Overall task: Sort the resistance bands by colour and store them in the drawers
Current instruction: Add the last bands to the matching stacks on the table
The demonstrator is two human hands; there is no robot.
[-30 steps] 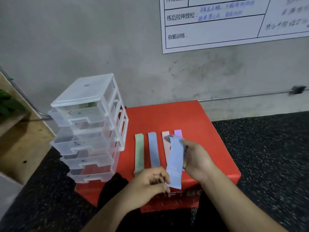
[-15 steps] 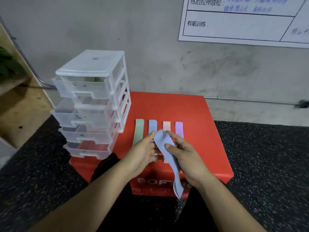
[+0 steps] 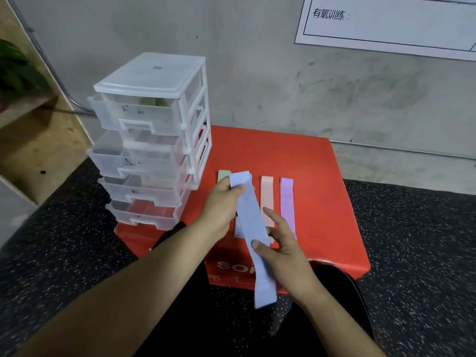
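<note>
My left hand (image 3: 222,202) pinches the top end of a light blue resistance band (image 3: 251,222), which runs down toward me over the box's front edge. My right hand (image 3: 282,243) holds its middle, thumb on top and fingers behind. On the red box (image 3: 296,161) lie a green band (image 3: 222,175), mostly hidden by my left hand, a second blue band (image 3: 238,231) under the held one, a pink band (image 3: 267,199) and a purple band (image 3: 287,202). A clear plastic drawer unit (image 3: 154,140) stands on the box's left side; something green shows in its top drawer.
The drawers stick out a little toward me. A grey wall with a white chart (image 3: 386,19) stands close behind the box. A wooden shelf (image 3: 33,140) with a plant is at the left. Black speckled floor surrounds the box.
My left hand has risen to the blue band's top end and my right hand has slid down it, so the band now hangs out straight instead of bunched between the hands.
</note>
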